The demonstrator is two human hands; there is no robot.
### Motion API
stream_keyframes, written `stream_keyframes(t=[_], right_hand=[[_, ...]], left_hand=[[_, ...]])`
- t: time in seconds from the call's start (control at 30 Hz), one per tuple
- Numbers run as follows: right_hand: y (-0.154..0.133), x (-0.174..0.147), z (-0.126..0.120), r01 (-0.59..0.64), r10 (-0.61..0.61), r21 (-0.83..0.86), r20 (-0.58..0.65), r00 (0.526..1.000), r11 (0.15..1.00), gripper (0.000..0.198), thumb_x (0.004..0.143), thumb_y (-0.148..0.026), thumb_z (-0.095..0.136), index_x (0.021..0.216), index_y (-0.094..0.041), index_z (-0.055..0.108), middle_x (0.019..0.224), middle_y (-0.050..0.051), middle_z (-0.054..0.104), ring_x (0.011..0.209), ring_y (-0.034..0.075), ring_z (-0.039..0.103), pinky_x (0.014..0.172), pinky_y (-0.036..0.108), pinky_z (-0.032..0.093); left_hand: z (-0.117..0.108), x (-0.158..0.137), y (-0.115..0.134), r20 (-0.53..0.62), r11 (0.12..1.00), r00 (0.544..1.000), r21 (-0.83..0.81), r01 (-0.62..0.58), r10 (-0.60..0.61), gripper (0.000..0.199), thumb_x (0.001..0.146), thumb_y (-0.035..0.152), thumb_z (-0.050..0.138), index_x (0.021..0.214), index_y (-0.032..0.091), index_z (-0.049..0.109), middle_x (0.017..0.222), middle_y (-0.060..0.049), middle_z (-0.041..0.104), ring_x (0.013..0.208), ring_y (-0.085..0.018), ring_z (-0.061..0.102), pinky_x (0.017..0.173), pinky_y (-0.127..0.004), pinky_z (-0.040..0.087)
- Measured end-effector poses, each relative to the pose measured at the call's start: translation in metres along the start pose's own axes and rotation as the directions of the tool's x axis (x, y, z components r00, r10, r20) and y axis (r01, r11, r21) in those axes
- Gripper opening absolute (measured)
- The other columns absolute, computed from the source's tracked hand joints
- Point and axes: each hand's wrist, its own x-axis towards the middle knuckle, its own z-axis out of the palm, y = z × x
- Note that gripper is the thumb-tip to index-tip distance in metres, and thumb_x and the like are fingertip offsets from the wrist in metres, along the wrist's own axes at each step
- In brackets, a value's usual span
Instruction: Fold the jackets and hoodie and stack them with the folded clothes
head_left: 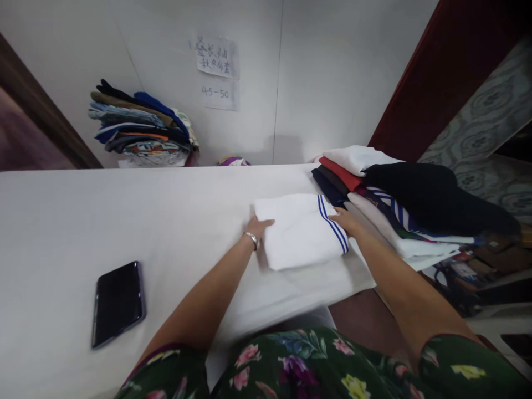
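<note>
A white folded garment [297, 233] with blue stripes along its right side is held level at the front right of the white table. My left hand [258, 228] grips its left edge, thumb on top and the other fingers hidden beneath. On the opposite edge, by the stripes, my right hand [344, 219] has hold of it in the same way, with its lower fingers out of sight. A silver bracelet [251, 240] circles my left wrist.
A phone [118, 305] lies on the white table [178, 205] at left. Beside my right arm rises a heap of clothes [386, 194]. Another folded stack [141, 124] stands beyond the table's far edge, near handwritten paper signs [218, 58] on the wall.
</note>
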Motion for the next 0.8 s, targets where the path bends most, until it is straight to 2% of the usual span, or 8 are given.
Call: stream_keyframes(t=[0.1,0.2,0.33,0.5,0.6,0.67,0.7,0.8], right_hand=[[-0.009,-0.010,0.027,-0.021,0.021,0.030,0.027,0.999,0.999,0.061,0.077,-0.028,0.063,0.134,-0.011,0.047,0.119,0.015,0.064,0.093,0.022,0.066,0.080,0.035,0.053],[-0.019,-0.023,0.061,0.011,-0.012,0.030,0.027,1.000,0.999,0.061,0.074,-0.030,0.065,0.131,-0.014,0.051,0.128,0.014,0.059,0.110,0.024,0.060,0.094,0.037,0.046],[-0.024,-0.037,0.089,0.081,-0.082,-0.053,-0.014,0.997,0.995,0.058,0.072,-0.031,0.065,0.127,-0.017,0.055,0.129,0.011,0.058,0.122,0.027,0.051,0.106,0.042,0.035],[-0.015,-0.044,0.081,0.082,-0.084,-0.051,-0.056,0.995,0.995,0.056,0.080,-0.039,0.057,0.130,-0.015,0.053,0.131,0.013,0.056,0.120,0.027,0.052,0.104,0.040,0.038],[-0.009,-0.065,0.066,0.154,-0.163,-0.097,-0.092,0.982,0.983,0.063,0.082,-0.045,0.054,0.137,-0.015,0.045,0.142,0.014,0.044,0.130,0.028,0.041,0.109,0.043,0.031],[-0.007,-0.090,0.056,0.364,-0.378,-0.172,-0.056,0.924,0.916,0.064,0.086,-0.047,0.050,0.141,-0.018,0.039,0.147,0.012,0.037,0.136,0.027,0.032,0.112,0.044,0.027],[-0.007,-0.105,0.052,0.489,-0.498,-0.204,0.006,0.867,0.848,0.063,0.087,-0.047,0.049,0.142,-0.019,0.037,0.148,0.012,0.035,0.137,0.027,0.031,0.112,0.045,0.026],[-0.008,-0.143,0.046,0.776,-0.712,-0.262,0.309,0.630,0.573,0.064,0.086,-0.044,0.052,0.144,-0.024,0.034,0.149,0.010,0.033,0.138,0.029,0.028,0.112,0.050,0.024]], left_hand=[[-0.042,0.012,0.011,-0.031,1.000,0.999,-0.011,-0.012,0.012,0.057,0.056,0.023,0.082,0.109,0.013,0.062,0.104,-0.012,0.071,0.092,-0.026,0.068,0.079,-0.036,0.056],[-0.083,0.014,0.005,-0.073,0.999,0.997,0.032,0.023,-0.020,0.061,0.055,0.023,0.082,0.111,0.010,0.061,0.108,-0.017,0.069,0.090,-0.029,0.068,0.076,-0.040,0.056],[-0.104,0.000,-0.013,-0.192,0.989,0.981,0.136,0.054,-0.027,0.071,0.055,0.025,0.084,0.119,0.007,0.056,0.121,-0.023,0.061,0.104,-0.033,0.063,0.089,-0.042,0.050],[-0.103,-0.021,-0.025,-0.236,0.976,0.971,0.219,0.010,0.043,0.064,0.076,0.043,0.068,0.128,0.012,0.050,0.133,-0.019,0.053,0.121,-0.028,0.052,0.104,-0.039,0.038],[-0.115,-0.041,-0.036,-0.124,0.967,0.986,0.240,-0.081,0.113,0.062,0.081,0.047,0.060,0.133,0.016,0.047,0.138,-0.013,0.050,0.123,-0.024,0.050,0.104,-0.034,0.038],[-0.126,-0.059,-0.048,0.038,0.946,0.981,0.259,-0.196,0.192,0.075,0.077,0.051,0.062,0.140,0.018,0.038,0.146,-0.013,0.040,0.126,-0.026,0.047,0.102,-0.035,0.041],[-0.131,-0.069,-0.054,0.126,0.923,0.962,0.278,-0.267,0.241,0.083,0.073,0.052,0.065,0.142,0.018,0.034,0.150,-0.013,0.033,0.129,-0.027,0.043,0.102,-0.036,0.041],[-0.137,-0.094,-0.069,0.317,0.786,0.882,0.413,-0.460,0.349,0.099,0.061,0.048,0.076,0.145,0.020,0.030,0.156,-0.010,0.015,0.140,-0.029,0.024,0.111,-0.039,0.030]])
